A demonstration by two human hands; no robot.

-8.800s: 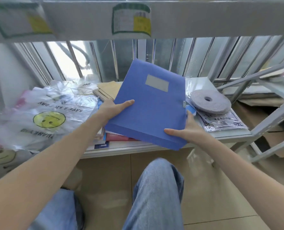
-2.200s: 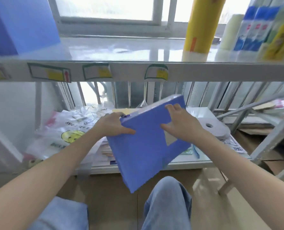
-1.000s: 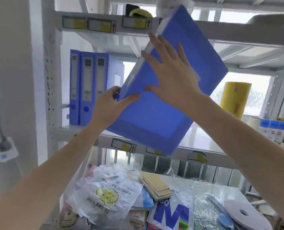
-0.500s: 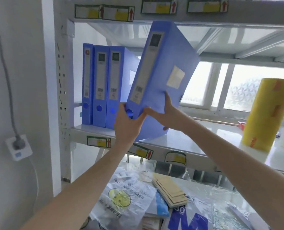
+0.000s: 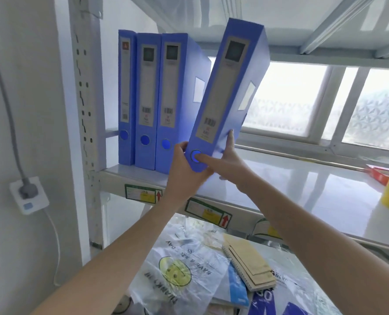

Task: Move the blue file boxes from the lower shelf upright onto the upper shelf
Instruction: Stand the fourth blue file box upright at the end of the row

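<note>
Four file boxes (image 5: 231, 87) are showing blue with grey spine labels. A clear bag (image 5: 177, 269) is displaying a yellow smiley, and shelf-edge tags (image 5: 208, 212) are showing green, yellow and red.

File box (image 5: 229, 92) now nearer upright

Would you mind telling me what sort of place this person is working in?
Probably an office storeroom or supply room. A metal shelving rack with labelled shelf edges carries upright blue file boxes, and both hands are adding another file box. Notebooks and plastic bags are piled on the lower shelf.
</note>
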